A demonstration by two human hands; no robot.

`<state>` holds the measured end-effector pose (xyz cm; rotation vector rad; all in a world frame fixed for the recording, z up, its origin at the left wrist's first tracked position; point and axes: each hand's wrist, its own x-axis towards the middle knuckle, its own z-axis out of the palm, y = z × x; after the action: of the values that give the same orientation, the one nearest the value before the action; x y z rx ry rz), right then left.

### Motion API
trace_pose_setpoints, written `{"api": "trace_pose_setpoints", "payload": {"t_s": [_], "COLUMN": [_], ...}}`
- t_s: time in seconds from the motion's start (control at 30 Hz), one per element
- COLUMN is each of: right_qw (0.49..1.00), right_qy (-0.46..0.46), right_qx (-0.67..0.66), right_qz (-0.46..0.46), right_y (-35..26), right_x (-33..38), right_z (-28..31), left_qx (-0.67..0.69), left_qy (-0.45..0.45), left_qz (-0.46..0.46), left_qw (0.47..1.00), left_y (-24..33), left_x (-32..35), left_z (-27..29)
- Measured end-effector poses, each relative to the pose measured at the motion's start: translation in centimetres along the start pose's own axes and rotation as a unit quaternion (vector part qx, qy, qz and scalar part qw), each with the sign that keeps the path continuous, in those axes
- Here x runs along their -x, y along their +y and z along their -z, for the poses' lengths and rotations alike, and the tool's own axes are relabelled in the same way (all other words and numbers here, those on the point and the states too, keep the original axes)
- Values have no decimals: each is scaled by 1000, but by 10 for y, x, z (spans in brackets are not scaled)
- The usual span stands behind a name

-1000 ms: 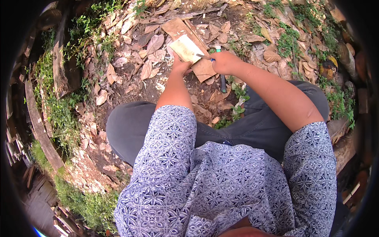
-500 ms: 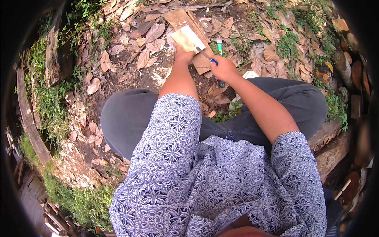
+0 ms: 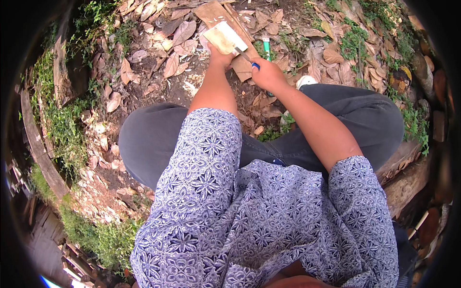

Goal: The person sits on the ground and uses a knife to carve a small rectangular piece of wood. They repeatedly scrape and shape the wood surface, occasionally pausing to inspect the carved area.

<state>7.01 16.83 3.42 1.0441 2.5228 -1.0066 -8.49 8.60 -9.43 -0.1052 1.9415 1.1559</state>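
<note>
Near the top centre of the frame, the left hand (image 3: 220, 54) grips a pale wooden block (image 3: 224, 38), held tilted above a brown board (image 3: 225, 19) that lies on the leaf-strewn ground (image 3: 144, 57). The right hand (image 3: 266, 74), just right of it, is closed around a blue-handled knife (image 3: 248, 61) whose blade touches the block's lower right edge. A green tube (image 3: 266, 48) lies among the leaves just above the right hand, and the person's grey trousers (image 3: 149, 139) span the middle of the frame.

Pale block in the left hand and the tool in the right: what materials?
Block: looks like raw wood, pale, matte, flat-cut faces, unfinished. Tool: thin grey blade, probably metal; blue handle end looks like plastic, though mostly hidden by the right hand.
</note>
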Motion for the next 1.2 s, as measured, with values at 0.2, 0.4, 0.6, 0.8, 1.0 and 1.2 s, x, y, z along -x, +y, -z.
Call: {"api": "trace_pose_setpoints", "payload": {"t_s": [0.2,0.4,0.6,0.8,1.0,1.2], "right_qw": [997,995,953,981,997,999], "right_qy": [5,21,220,60,23,-6], "right_qx": [-66,-92,-202,-183,-75,-35], "right_qz": [-44,-45,45,3,-2,-2], "right_y": [2,1,-14,2,24,16], "right_x": [-4,-8,-89,-40,-10,-14], "right_z": [-13,-32,16,-4,-11,2], "left_qx": [-10,8,6,18,7,-8], "left_qy": [-15,-24,-21,-35,-21,-28], "left_qz": [7,-21,-33,-16,-23,-5], "left_qw": [1000,999,999,999,999,1000], "left_y": [3,-4,2,-3,-3,-1], "left_x": [0,-13,-13,-12,-14,-17], "left_z": [2,11,4,9,5,2]}}
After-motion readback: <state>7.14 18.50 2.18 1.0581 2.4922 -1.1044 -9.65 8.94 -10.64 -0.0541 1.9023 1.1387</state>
